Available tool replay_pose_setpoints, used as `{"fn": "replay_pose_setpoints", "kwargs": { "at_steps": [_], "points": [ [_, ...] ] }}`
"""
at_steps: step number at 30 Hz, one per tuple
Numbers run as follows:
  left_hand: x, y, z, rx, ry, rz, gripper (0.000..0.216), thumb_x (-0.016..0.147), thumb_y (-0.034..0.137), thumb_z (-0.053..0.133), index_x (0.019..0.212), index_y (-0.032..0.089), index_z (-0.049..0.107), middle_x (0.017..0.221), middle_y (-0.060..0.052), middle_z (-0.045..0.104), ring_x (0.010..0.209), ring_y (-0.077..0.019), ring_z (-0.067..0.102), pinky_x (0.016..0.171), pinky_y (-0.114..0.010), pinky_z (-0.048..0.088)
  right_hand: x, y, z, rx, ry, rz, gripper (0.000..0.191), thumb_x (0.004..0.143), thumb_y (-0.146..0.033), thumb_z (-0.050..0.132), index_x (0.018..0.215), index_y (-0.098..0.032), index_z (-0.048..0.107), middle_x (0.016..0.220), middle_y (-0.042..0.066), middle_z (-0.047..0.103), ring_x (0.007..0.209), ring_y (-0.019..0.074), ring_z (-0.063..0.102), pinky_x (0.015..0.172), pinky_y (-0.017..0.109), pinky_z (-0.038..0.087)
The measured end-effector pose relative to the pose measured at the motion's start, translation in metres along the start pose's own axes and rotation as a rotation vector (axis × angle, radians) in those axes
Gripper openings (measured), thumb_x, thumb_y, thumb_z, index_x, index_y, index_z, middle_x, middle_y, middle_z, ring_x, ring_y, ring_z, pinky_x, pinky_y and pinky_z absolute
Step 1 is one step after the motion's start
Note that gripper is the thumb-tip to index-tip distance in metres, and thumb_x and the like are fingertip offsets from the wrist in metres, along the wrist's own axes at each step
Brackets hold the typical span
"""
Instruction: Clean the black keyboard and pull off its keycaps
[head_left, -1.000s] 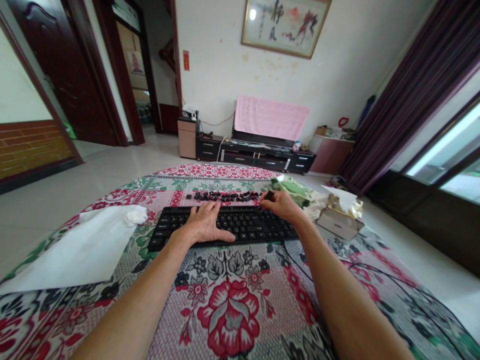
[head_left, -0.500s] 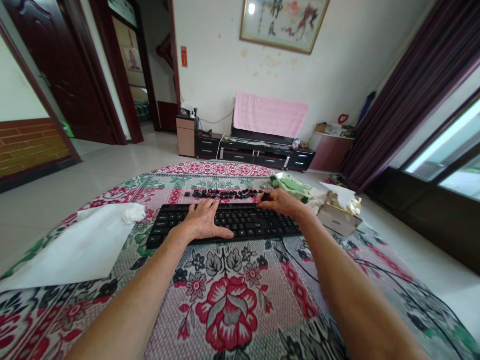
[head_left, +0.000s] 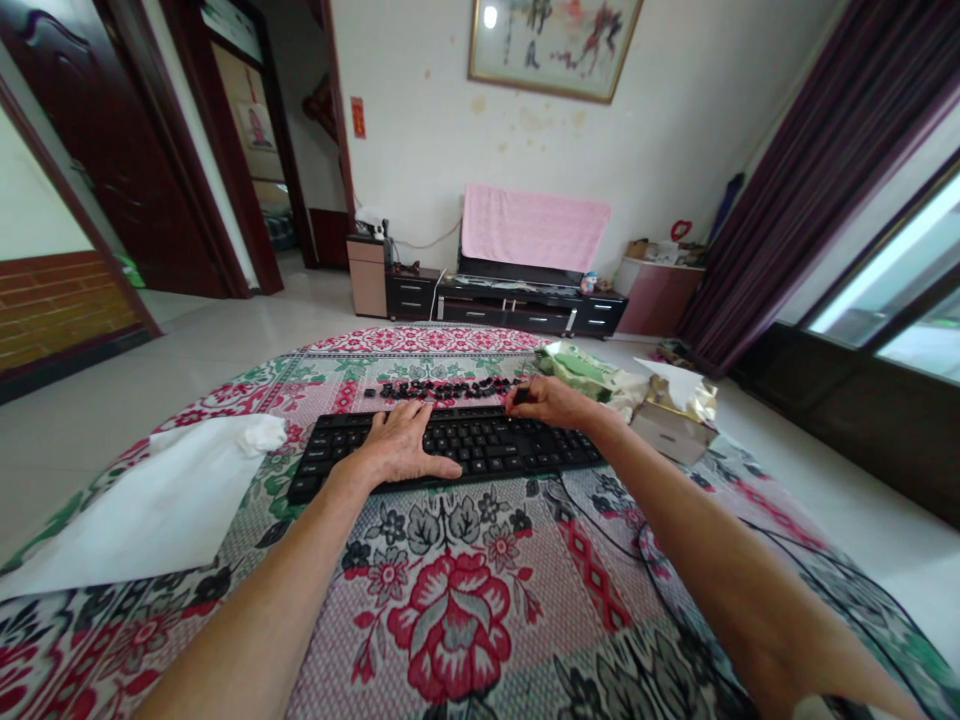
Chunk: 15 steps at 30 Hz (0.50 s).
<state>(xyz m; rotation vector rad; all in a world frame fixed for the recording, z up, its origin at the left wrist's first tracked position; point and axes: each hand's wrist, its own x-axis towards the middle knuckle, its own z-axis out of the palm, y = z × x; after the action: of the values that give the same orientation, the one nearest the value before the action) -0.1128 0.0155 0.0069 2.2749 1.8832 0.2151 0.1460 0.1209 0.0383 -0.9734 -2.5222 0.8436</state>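
A black keyboard (head_left: pixel 480 437) lies across the patterned tablecloth. My left hand (head_left: pixel 401 445) rests on its left-middle part, fingers stretched out and thumb apart, pointing right near the front edge. Over the keyboard's back edge, right of the middle, my right hand (head_left: pixel 551 400) pinches a small black tool (head_left: pixel 521 396) with its lower end down at the keys. The tool's exact kind is too small to make out. Behind the keyboard, loose black keycaps (head_left: pixel 439 390) lie in an uneven row, close to my right fingertips.
White paper (head_left: pixel 172 500) with a crumpled tissue (head_left: pixel 262 434) lies at the left. A green package (head_left: pixel 574 368) and a tissue box (head_left: pixel 671 432) stand at the right. Black cable (head_left: pixel 600 520) runs over the floral tablecloth (head_left: pixel 450 620). Beyond are a low cabinet and a pink-covered screen.
My right hand, with the black tool, has shifted slightly left along the keyboard's back edge. My left hand keeps its place on the keys. The whole view has turned slightly.
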Motion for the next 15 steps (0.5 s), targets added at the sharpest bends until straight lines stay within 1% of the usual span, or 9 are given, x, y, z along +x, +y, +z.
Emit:
{"fn": "replay_pose_setpoints", "kwargs": {
  "at_steps": [5,7,10,13,15],
  "points": [
    [-0.0002,0.0006,-0.0002,-0.001,0.004,-0.001,0.11,0.054,0.08,0.049,0.143,0.022,0.02,0.148,-0.013,0.027,0.134,-0.0376,0.021,0.105,-0.054,0.02,-0.0028,0.0032,0.0044,0.062,0.098,0.004,0.014,0.074,-0.031,0.057,0.08,-0.019,0.063,0.075,-0.001,0.062,0.074,0.0139,0.057,0.075,0.026,0.046],
    [0.0002,0.0004,0.0002,0.002,0.006,-0.003,0.11,0.054,0.08,0.049,0.143,0.023,0.019,0.147,-0.013,0.028,0.134,-0.037,0.021,0.105,-0.054,0.02,-0.0051,0.0044,0.0066,0.089,0.137,0.028,0.016,0.074,-0.032,0.056,0.079,-0.019,0.062,0.075,0.0,0.062,0.073,0.014,0.056,0.074,0.026,0.046],
    [0.0009,-0.0003,0.0009,0.004,0.002,-0.006,0.111,0.054,0.079,0.048,0.144,0.022,0.019,0.148,-0.013,0.027,0.134,-0.0371,0.021,0.106,-0.053,0.02,-0.007,0.006,0.0089,0.11,0.17,0.066,0.017,0.074,-0.034,0.056,0.078,-0.018,0.062,0.075,0.001,0.063,0.072,0.0141,0.055,0.073,0.026,0.045],
    [0.0013,-0.0011,0.0016,0.008,-0.002,-0.007,0.111,0.054,0.08,0.048,0.143,0.021,0.019,0.148,-0.014,0.026,0.134,-0.0363,0.021,0.106,-0.053,0.02,-0.0076,0.0083,0.0097,0.142,0.178,0.057,0.017,0.073,-0.034,0.058,0.077,-0.018,0.062,0.073,0.001,0.062,0.071,0.0134,0.055,0.074,0.026,0.045],
    [0.0014,-0.0013,0.0019,0.011,-0.004,-0.009,0.111,0.054,0.081,0.048,0.143,0.02,0.02,0.148,-0.014,0.025,0.134,-0.0352,0.021,0.106,-0.052,0.02,-0.0086,0.0105,0.0096,0.203,0.205,0.057,0.019,0.073,-0.036,0.058,0.078,-0.018,0.061,0.073,0.0,0.062,0.07,0.013,0.056,0.074,0.027,0.046]
  ]
}}
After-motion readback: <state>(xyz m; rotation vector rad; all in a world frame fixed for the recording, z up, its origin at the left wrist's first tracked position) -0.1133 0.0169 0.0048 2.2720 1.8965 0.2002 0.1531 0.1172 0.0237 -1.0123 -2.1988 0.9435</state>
